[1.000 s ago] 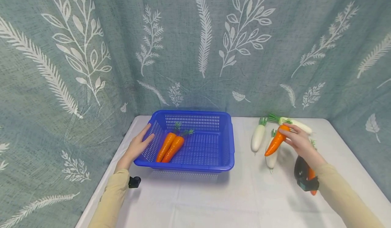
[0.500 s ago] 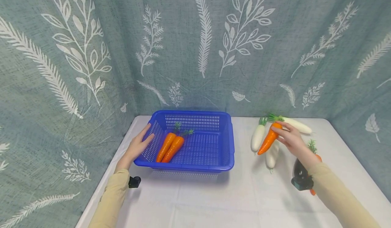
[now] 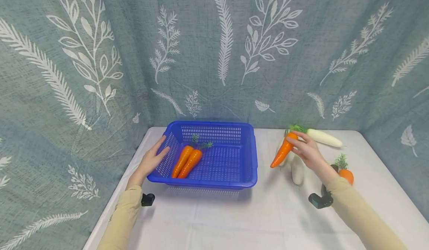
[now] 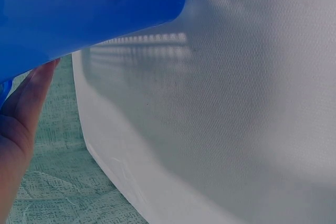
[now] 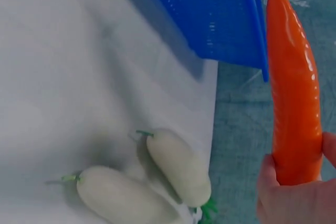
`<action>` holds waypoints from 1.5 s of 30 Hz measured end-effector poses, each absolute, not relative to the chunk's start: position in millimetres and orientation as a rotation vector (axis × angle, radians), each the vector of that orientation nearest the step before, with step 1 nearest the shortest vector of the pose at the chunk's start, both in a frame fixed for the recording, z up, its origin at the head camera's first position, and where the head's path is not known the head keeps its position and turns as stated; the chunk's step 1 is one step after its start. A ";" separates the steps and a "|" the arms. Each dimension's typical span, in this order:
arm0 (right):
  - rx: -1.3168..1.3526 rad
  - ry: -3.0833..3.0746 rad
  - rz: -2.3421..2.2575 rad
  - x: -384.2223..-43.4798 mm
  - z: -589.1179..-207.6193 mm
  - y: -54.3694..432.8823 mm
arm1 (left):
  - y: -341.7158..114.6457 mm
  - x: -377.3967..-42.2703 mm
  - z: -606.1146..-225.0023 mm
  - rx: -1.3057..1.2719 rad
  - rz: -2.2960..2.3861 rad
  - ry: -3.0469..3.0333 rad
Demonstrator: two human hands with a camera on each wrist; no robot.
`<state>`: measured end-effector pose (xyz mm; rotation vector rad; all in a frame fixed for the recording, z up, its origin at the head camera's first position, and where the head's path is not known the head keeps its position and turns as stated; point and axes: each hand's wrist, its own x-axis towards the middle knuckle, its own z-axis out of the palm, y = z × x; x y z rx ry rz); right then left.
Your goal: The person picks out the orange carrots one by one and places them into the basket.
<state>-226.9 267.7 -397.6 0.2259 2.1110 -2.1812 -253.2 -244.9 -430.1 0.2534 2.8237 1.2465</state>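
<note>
My right hand (image 3: 306, 151) pinches an orange carrot (image 3: 283, 151) near its thick end, between thumb and fingers. The carrot is held above the table with its tip slanting down and left; in the right wrist view this carrot (image 5: 294, 87) fills the right side. My left hand (image 3: 151, 162) rests at the left rim of a blue plastic basket (image 3: 211, 184), its fingers fairly straight. Two carrots (image 3: 191, 163) with green tops lie inside the basket on the left. Below the right hand, a white radish (image 3: 297, 172) lies on the table, and another (image 5: 178, 166) is partly behind the held carrot.
A third white radish (image 3: 325, 137) with green leaves lies at the back right. Near the right forearm, another carrot (image 3: 346, 175) lies beside a dark eggplant-like thing (image 3: 324, 190), mostly hidden by the sleeve. A patterned curtain (image 3: 207, 56) stands behind the white table (image 3: 234, 220).
My right hand has carried the carrot leftward toward the basket, away from the pile at the right. My left hand and the basket have stayed in place.
</note>
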 end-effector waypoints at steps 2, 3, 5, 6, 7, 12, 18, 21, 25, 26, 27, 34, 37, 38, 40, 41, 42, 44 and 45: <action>0.226 2.084 -2.210 -227.4 -396.3 262.4 | -244.9 -253.7 -430.4 0.254 1.249 2.824; 0.223 2.082 -2.215 -227.7 -396.0 259.8 | -244.9 -253.9 -430.6 0.254 1.250 2.824; 0.214 2.072 -2.229 -228.1 -395.3 254.9 | -245.1 -254.4 -430.9 0.253 1.247 2.824; 0.214 2.072 -2.235 -228.2 -394.7 252.2 | -245.2 -254.5 -431.0 0.252 1.245 2.824; 0.212 2.070 -2.241 -228.5 -394.3 249.4 | -245.3 -254.6 -431.0 0.250 1.244 2.822; 0.216 2.021 -2.295 -230.7 -392.4 234.8 | -245.5 -254.7 -430.9 0.244 1.250 2.811; 0.198 1.991 -2.333 -232.9 -391.6 218.1 | -245.0 -254.3 -431.0 0.250 1.258 2.812; 0.212 1.962 -2.356 -234.1 -391.7 210.3 | -245.0 -254.6 -431.7 0.252 1.251 2.819; 0.211 1.928 -2.379 -235.4 -392.9 202.1 | -245.2 -255.0 -432.3 0.246 1.249 2.819; 0.207 1.922 -2.384 -235.7 -393.2 200.2 | -245.2 -255.0 -432.3 0.244 1.250 2.816; 0.202 1.919 -2.387 -236.0 -393.6 198.6 | -245.2 -255.1 -432.2 0.243 1.251 2.816; 0.213 1.897 -2.400 -238.7 -394.5 186.8 | -245.3 -255.0 -431.4 0.250 1.256 2.816; 0.208 1.883 -2.402 -239.9 -394.5 181.3 | -245.5 -255.0 -431.2 0.250 1.259 2.817; 0.199 1.886 -2.402 -240.2 -394.5 179.5 | -245.5 -254.9 -431.1 0.251 1.259 2.817; 0.185 1.885 -2.401 -240.6 -394.8 175.8 | -245.3 -254.6 -430.9 0.252 1.259 2.818; 0.180 1.887 -2.400 -240.6 -394.8 173.8 | -245.3 -254.4 -430.7 0.252 1.261 2.819; 0.178 1.884 -2.399 -240.5 -394.9 171.8 | -245.2 -254.3 -430.5 0.252 1.262 2.820; 0.171 1.881 -2.404 -240.4 -395.1 167.7 | -245.0 -254.0 -430.2 0.247 1.260 2.817; 0.177 1.873 -2.408 -240.2 -395.2 165.6 | -245.0 -253.9 -430.1 0.245 1.259 2.816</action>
